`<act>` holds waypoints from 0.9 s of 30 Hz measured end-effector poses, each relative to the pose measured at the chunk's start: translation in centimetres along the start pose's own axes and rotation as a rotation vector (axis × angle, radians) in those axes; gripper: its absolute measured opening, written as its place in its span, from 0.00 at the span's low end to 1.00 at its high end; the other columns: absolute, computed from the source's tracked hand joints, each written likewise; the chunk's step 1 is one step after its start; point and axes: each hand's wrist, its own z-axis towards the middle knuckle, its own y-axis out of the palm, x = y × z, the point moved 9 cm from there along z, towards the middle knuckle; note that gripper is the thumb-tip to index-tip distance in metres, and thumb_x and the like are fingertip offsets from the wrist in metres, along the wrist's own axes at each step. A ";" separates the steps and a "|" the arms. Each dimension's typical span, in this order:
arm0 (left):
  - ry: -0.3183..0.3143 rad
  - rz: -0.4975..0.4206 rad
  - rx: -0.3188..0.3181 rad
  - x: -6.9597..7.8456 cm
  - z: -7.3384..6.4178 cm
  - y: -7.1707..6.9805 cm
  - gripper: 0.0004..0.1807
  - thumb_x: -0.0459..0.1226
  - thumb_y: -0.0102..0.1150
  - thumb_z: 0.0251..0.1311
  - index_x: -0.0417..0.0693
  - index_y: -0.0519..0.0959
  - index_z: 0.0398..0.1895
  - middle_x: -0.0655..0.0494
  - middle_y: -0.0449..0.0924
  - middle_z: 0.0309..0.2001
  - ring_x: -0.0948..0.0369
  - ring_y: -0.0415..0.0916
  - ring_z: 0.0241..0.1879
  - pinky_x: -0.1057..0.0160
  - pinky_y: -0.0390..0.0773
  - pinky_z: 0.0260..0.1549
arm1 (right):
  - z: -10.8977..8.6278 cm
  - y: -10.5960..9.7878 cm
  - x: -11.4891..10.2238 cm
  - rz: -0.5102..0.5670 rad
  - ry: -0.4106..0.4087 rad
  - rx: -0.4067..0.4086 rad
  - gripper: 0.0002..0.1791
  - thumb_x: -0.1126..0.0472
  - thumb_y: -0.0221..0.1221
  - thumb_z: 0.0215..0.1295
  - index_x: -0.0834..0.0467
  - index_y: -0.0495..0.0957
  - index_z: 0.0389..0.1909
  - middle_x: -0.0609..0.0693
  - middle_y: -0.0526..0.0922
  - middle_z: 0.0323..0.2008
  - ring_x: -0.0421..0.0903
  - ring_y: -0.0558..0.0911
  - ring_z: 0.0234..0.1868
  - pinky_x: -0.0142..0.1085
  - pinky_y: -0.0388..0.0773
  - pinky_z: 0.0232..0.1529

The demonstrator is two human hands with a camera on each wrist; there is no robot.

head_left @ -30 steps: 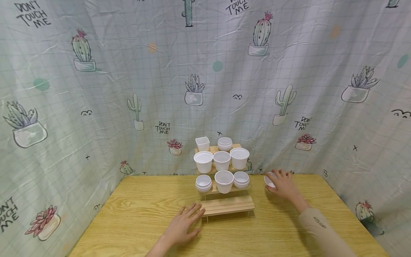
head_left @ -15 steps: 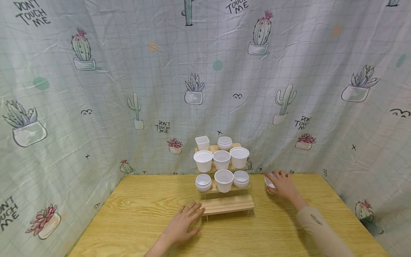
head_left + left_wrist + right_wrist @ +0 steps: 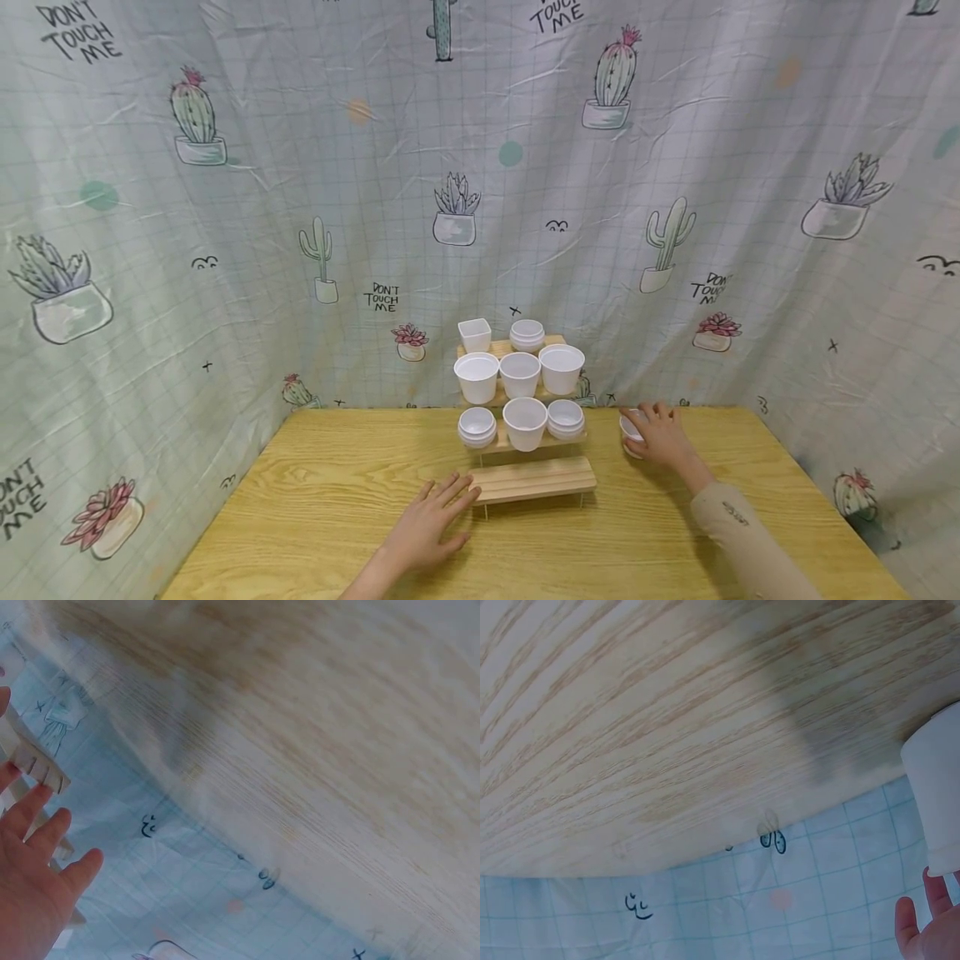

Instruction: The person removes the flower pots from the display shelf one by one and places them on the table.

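Note:
My right hand point(image 3: 664, 437) grips a small white plastic pot point(image 3: 632, 427) on the table's right side, thumb and fingers spread around its rim. In the right wrist view the pot point(image 3: 939, 791) shows its smooth side, with fingertips point(image 3: 930, 881) at its rim. My left hand point(image 3: 427, 529) lies with extended fingers against the left end of the lowest wooden step point(image 3: 532, 480). In the left wrist view, spread fingers of the left hand point(image 3: 34, 877) reach to the wood's end. This lowest step carries no pots.
Behind it rise higher wooden steps with several white pots: round-bellied ones point(image 3: 477, 428), tapered ones point(image 3: 525, 427) and a square one point(image 3: 474, 336) on top. The wood-grain table point(image 3: 330, 492) ends at a cactus-print curtain point(image 3: 360, 250) on the back and sides.
The right hand and its pot have shifted very slightly toward me, and the right sleeve a little left. The left hand stays against the step.

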 end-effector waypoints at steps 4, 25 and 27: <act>0.001 0.007 -0.001 0.0 0.0 0.0 0.34 0.51 0.56 0.51 0.55 0.63 0.63 0.54 0.64 0.63 0.52 0.63 0.62 0.44 0.67 0.52 | -0.1 0.4 0.2 0.012 0.011 -0.020 0.27 0.50 0.61 0.50 0.55 0.73 0.52 0.60 0.73 0.42 0.59 0.66 0.42 0.52 0.58 0.36; -0.001 -0.003 0.009 0.0 0.1 -0.1 0.34 0.51 0.57 0.51 0.54 0.64 0.62 0.54 0.64 0.63 0.51 0.63 0.61 0.44 0.67 0.52 | -0.1 0.1 0.3 0.000 0.030 -0.066 0.29 0.47 0.60 0.52 0.54 0.70 0.55 0.62 0.70 0.48 0.61 0.67 0.47 0.55 0.61 0.39; 0.000 -0.008 0.012 0.0 0.0 -0.1 0.34 0.51 0.57 0.51 0.54 0.64 0.62 0.54 0.64 0.63 0.51 0.63 0.61 0.44 0.68 0.52 | -0.1 -0.2 0.1 0.008 0.022 -0.057 0.29 0.47 0.60 0.52 0.54 0.70 0.55 0.63 0.70 0.49 0.61 0.67 0.47 0.55 0.61 0.39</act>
